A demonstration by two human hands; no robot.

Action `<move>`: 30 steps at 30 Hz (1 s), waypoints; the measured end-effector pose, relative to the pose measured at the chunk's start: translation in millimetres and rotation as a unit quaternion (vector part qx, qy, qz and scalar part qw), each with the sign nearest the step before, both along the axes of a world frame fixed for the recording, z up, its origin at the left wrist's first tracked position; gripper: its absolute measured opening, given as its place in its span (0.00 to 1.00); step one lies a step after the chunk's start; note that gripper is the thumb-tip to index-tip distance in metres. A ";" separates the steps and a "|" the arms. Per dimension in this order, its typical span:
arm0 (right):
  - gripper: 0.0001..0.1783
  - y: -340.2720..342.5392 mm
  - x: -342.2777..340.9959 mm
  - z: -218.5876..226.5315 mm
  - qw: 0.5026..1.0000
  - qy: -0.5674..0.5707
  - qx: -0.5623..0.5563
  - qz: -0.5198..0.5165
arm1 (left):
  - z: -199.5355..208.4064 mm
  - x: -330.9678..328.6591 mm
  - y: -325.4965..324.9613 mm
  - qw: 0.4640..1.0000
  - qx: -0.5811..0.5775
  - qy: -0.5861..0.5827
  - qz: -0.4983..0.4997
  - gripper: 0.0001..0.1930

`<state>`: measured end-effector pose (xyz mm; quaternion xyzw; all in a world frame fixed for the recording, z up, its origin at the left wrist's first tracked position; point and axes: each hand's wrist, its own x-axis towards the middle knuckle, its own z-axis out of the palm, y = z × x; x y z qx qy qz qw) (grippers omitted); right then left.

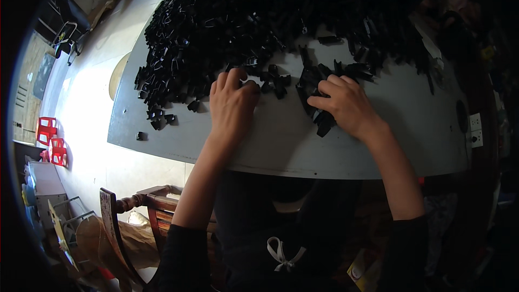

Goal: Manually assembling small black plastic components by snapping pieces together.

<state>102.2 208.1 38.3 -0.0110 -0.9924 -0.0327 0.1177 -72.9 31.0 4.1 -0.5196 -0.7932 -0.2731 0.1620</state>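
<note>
A grey-white table [259, 154] bears a large heap of small black plastic clips [184, 48], some with shiny metal loops. My left hand [232, 103] is at the heap's near edge, fingers curled down and closed; whatever lies between its fingertips is hidden. Just right of it lies a loose cluster of black clips [278, 81]. My right hand [346, 100] has its fingers bent and closed over a small group of longer black plastic pieces [324, 124], gripping among them. Those pieces partly show beneath and beside its fingers.
More long black pieces [362, 70] lie beyond my right hand, joining a dark heap at the far right. One single clip [141, 136] sits near the table's left edge. A wooden chair [157, 205] stands at lower left, with red stools [58, 151] farther off. A wall socket [476, 130] is at right.
</note>
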 end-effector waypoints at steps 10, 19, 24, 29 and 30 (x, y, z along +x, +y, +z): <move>0.12 -62.4 45.6 11.1 0.971 0.146 -0.190 0.003 | 27.6 64.1 -47.4 0.934 0.092 -0.299 -0.170 0.09; 0.14 -80.5 61.7 23.2 0.978 0.092 -0.186 0.009 | 40.8 79.2 -59.5 0.928 0.075 -0.302 -0.207 0.07; 0.13 -88.7 64.4 24.5 0.974 0.090 -0.206 0.006 | 36.2 80.0 -67.5 0.926 0.083 -0.277 -0.242 0.05; 0.12 -114.6 67.5 18.3 0.962 0.105 -0.236 0.092 | 31.8 94.1 -59.8 0.725 0.147 -0.587 -0.329 0.32; 0.12 -121.9 66.5 12.3 0.962 0.105 -0.236 0.092 | 35.0 102.6 -59.2 0.675 0.146 -0.636 -0.345 0.32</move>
